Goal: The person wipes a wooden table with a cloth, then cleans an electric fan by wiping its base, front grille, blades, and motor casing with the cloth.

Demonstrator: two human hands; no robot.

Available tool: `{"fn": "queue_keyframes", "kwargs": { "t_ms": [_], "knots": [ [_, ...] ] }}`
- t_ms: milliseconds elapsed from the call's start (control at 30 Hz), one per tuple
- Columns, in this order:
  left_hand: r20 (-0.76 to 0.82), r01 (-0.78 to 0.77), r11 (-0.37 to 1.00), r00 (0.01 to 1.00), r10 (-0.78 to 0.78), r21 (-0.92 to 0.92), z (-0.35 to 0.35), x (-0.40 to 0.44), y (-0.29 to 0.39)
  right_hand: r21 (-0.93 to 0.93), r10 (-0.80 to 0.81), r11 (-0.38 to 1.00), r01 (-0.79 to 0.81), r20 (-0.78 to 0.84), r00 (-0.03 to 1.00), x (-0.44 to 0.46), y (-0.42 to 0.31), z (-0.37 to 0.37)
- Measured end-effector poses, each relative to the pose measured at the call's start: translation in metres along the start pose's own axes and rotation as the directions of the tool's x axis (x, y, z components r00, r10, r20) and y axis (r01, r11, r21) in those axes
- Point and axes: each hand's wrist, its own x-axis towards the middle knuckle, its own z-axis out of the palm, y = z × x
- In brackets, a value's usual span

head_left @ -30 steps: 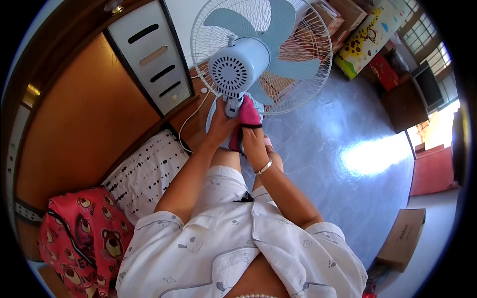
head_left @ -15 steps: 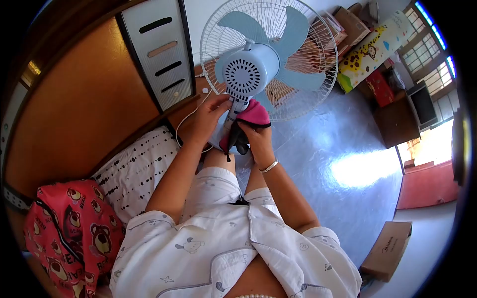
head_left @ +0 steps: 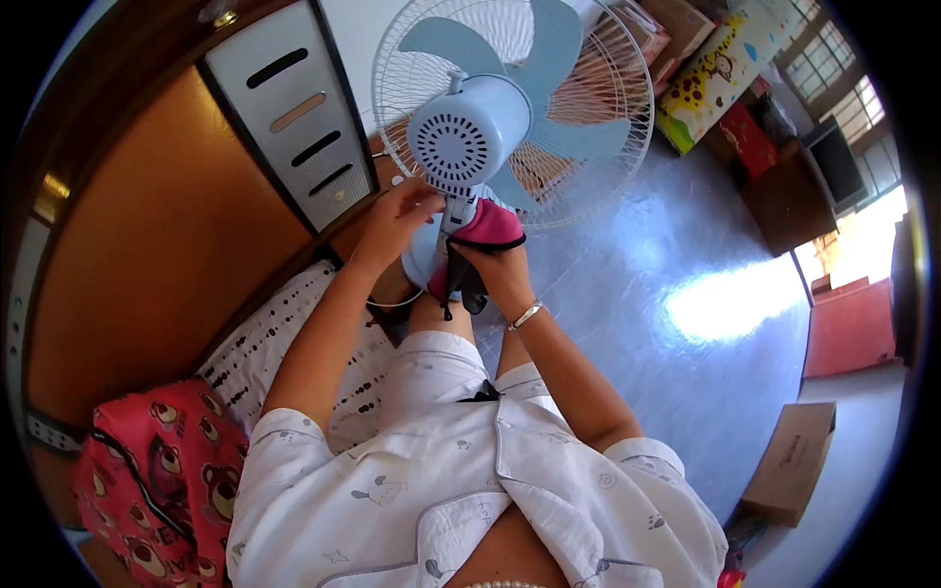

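A pale blue electric fan stands in front of me, its motor housing towards me and its blades behind a wire guard. My right hand grips a pink cloth with black edging and a dark hanging strap, held against the fan's neck. The lower part of the cloth bunches below my fingers, so its full shape is hidden. Just left of the neck is my left hand, fingers loosely bent and apart, holding nothing. Whether its fingertips touch the fan I cannot tell.
A pink bag with bear prints and a white dotted cushion are at the left, beside the orange-brown wooden panel. Cardboard boxes stand behind the fan. Another carton sits at the lower right.
My left hand has come slightly away from the fan's neck, with its fingers loosened. My right hand keeps the pink cloth at the neck. The view has shifted a little.
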Motion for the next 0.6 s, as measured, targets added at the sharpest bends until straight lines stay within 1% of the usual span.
{"fn": "queue_keyframes", "kwargs": {
  "t_ms": [33, 67, 100, 133, 167, 200, 233, 300, 333, 367, 400, 433, 467, 533, 567, 600],
  "knots": [
    [0.018, 0.005, 1.000, 1.000, -0.005, 0.008, -0.002, 0.002, 0.004, 0.079, 0.089, 0.993, -0.088, -0.002, 0.996, -0.003, 0.002, 0.002],
    [0.043, 0.201, 0.973, 0.979, -0.197, -0.117, -0.006, 0.004, 0.008, 0.159, 0.176, 0.972, -0.175, 0.006, 0.984, -0.006, 0.005, 0.004],
    [0.087, 0.390, 0.891, 0.921, -0.380, -0.231, -0.010, 0.007, 0.012, 0.133, 0.149, 0.980, -0.146, -0.017, 0.989, -0.009, 0.008, 0.005],
    [0.096, 0.400, 0.890, 0.917, -0.388, -0.218, -0.014, 0.011, 0.015, 0.144, 0.159, 0.978, -0.153, -0.028, 0.987, -0.011, 0.012, 0.007],
    [0.274, 0.575, 0.804, 0.806, -0.524, -0.154, -0.018, 0.017, 0.018, 0.187, 0.158, 0.971, -0.151, -0.020, 0.987, -0.013, 0.016, 0.009],
    [0.428, 0.719, 0.693, 0.645, -0.633, -0.058, -0.022, 0.022, 0.021, 0.230, 0.155, 0.962, -0.148, -0.014, 0.988, -0.014, 0.020, 0.010],
    [0.465, 0.763, 0.639, 0.602, -0.649, -0.095, -0.022, 0.026, 0.025, 0.241, 0.164, 0.959, -0.153, -0.027, 0.986, -0.013, 0.020, 0.009],
    [0.478, 0.789, 0.612, 0.561, -0.676, -0.061, -0.022, 0.031, 0.035, 0.224, 0.114, 0.967, -0.125, 0.061, 0.992, -0.010, 0.020, 0.006],
    [0.486, 0.808, 0.587, 0.532, -0.694, -0.046, -0.022, 0.033, 0.038, 0.235, 0.127, 0.963, -0.133, 0.043, 0.991, -0.009, 0.018, 0.004],
    [0.491, 0.832, 0.551, 0.507, -0.708, -0.065, -0.022, 0.035, 0.038, 0.135, 0.126, 0.982, -0.130, 0.036, 0.991, -0.007, 0.012, 0.002],
    [0.492, 0.839, 0.542, 0.491, -0.719, -0.045, -0.020, 0.035, 0.038, 0.033, 0.127, 0.991, -0.128, 0.035, 0.991, -0.006, 0.006, 0.001],
    [0.462, 0.848, 0.519, 0.505, -0.729, -0.109, -0.017, 0.036, 0.041, -0.094, 0.157, 0.984, -0.151, 0.064, 0.985, -0.004, -0.001, -0.001],
    [0.426, 0.849, 0.498, 0.521, -0.739, -0.175, -0.016, 0.036, 0.044, -0.080, 0.163, 0.984, -0.158, 0.062, 0.985, -0.003, 0.001, 0.003],
    [0.420, 0.864, 0.469, 0.500, -0.757, -0.183, -0.015, 0.036, 0.047, -0.298, 0.135, 0.946, -0.127, 0.009, 0.991, -0.002, 0.006, 0.010],
    [0.423, 0.873, 0.445, 0.487, -0.764, -0.201, -0.014, 0.037, 0.049, -0.287, 0.081, 0.954, -0.080, -0.008, 0.997, 0.000, 0.008, 0.012],
    [0.417, 0.876, 0.441, 0.481, -0.771, -0.194, -0.012, 0.037, 0.052, -0.277, 0.087, 0.957, -0.086, -0.010, 0.996, 0.000, 0.010, 0.014]
  ]
}}
